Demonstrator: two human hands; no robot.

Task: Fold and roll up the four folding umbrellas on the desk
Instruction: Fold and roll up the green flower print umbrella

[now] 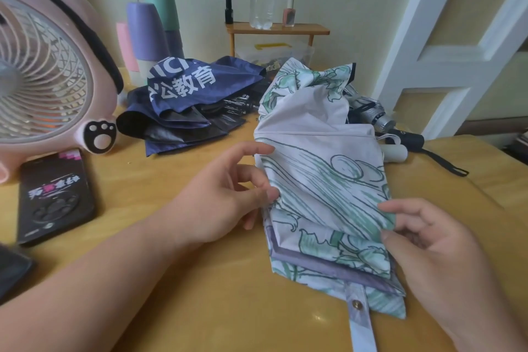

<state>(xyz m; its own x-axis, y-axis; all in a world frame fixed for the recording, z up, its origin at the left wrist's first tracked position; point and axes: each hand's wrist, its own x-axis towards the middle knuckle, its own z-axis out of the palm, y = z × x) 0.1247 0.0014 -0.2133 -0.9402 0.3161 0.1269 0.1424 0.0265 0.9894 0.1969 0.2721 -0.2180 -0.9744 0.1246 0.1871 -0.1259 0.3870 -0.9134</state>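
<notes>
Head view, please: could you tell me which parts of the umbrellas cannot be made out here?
All in the head view:
1. floral umbrella: shaft and ribs hidden under its own canopy.
2. snap strap: end cut off by the bottom edge.
3. grey umbrella: mostly hidden behind the floral canopy.
4. white handle: the canopy hides which umbrella it belongs to.

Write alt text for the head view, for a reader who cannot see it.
A person's left hand and right hand pinch opposite edges of a white and green umbrella lying partly folded on a wooden desk. Behind it lies a loose navy umbrella; a pink fan stands at the left.
</notes>
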